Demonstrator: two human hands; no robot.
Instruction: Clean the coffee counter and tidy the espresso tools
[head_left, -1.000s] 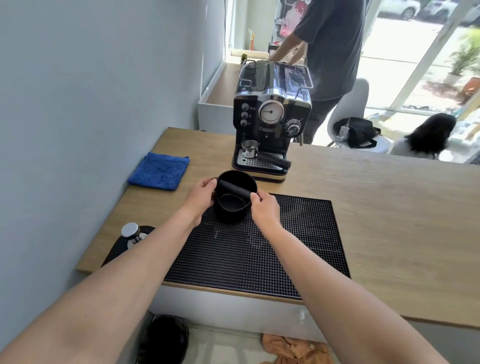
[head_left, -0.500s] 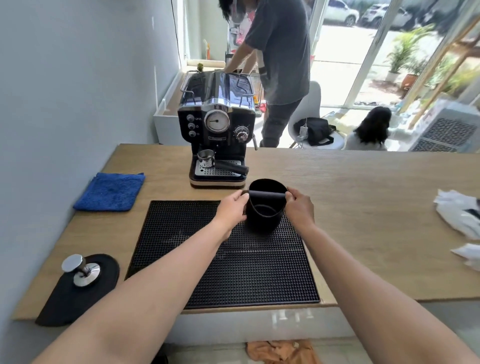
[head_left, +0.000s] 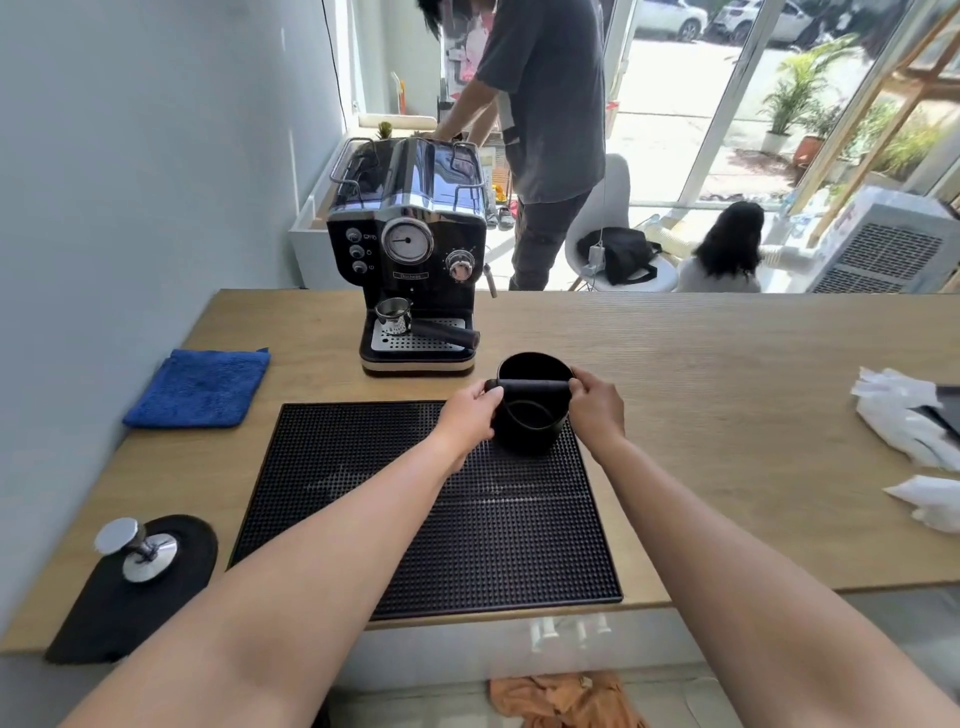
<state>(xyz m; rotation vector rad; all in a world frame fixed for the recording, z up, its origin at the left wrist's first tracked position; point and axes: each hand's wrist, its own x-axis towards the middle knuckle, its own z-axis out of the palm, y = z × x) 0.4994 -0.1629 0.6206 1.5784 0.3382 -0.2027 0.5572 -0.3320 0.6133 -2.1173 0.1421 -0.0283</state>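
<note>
Left hand (head_left: 470, 415) and right hand (head_left: 595, 408) grip knock box (head_left: 530, 415) at rubber mat's (head_left: 431, 519) far right corner; a tilt spills grounds, a swing hits espresso machine (head_left: 410, 260)

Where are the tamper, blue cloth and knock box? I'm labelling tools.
tamper (head_left: 136, 550): head view, on its metal stem.
blue cloth (head_left: 200, 387): head view, middle of the fabric.
knock box (head_left: 530, 430): head view, front wall.

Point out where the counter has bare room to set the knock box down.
Bare wood lies between the knock box, held by left hand and right hand, and the white papers. The rubber mat is bare nearer the body. The left is crowded: blue cloth, tamper, espresso machine.
</note>
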